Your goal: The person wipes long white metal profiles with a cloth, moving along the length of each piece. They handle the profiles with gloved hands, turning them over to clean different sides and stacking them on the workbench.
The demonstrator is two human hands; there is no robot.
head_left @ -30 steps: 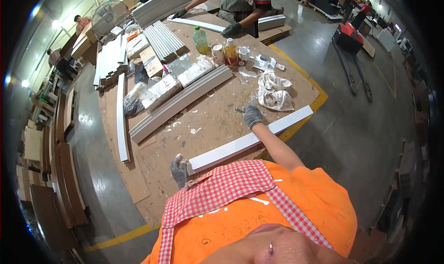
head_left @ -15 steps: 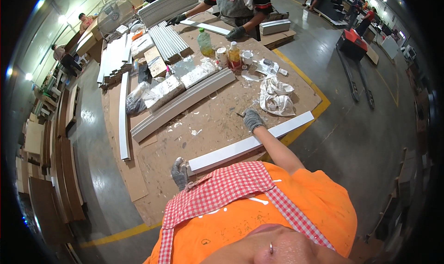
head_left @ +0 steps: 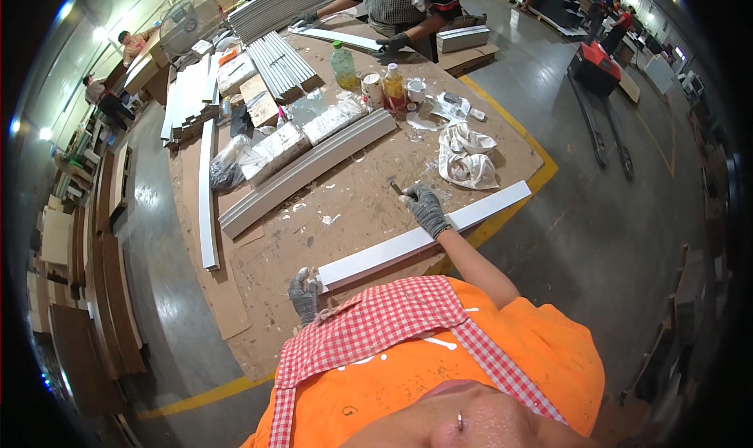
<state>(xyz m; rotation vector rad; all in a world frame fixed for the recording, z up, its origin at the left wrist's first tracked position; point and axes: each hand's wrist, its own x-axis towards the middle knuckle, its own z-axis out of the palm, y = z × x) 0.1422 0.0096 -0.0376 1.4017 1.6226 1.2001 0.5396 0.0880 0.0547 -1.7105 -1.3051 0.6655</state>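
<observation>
A long white board (head_left: 423, 234) lies slantwise along the table's near edge. At its left end is my left hand (head_left: 304, 295), in a grey glove, closed against the board's end; some of its fingers are hidden. My right hand (head_left: 427, 212), also gloved in grey, is over the far side of the board, toward its right part, closed around a small scraper (head_left: 398, 187). The scraper's small dark head points away from me, above the stained tabletop. Beyond this hand lies a crumpled white cloth (head_left: 466, 156).
A grooved grey-white moulding (head_left: 310, 173) lies mid-table, before wrapped packs (head_left: 274, 153). Bottles (head_left: 343, 66) and cups (head_left: 417, 90) stand behind. Across the table a co-worker's gloved hand (head_left: 392, 46) is on another white strip (head_left: 337, 38). A red pallet truck (head_left: 594, 70) stands right.
My right hand has shifted slightly, and the scraper in it now shows more clearly, its head raised. My left hand stays at the board's end. The co-worker's hands have moved a little along their strip.
</observation>
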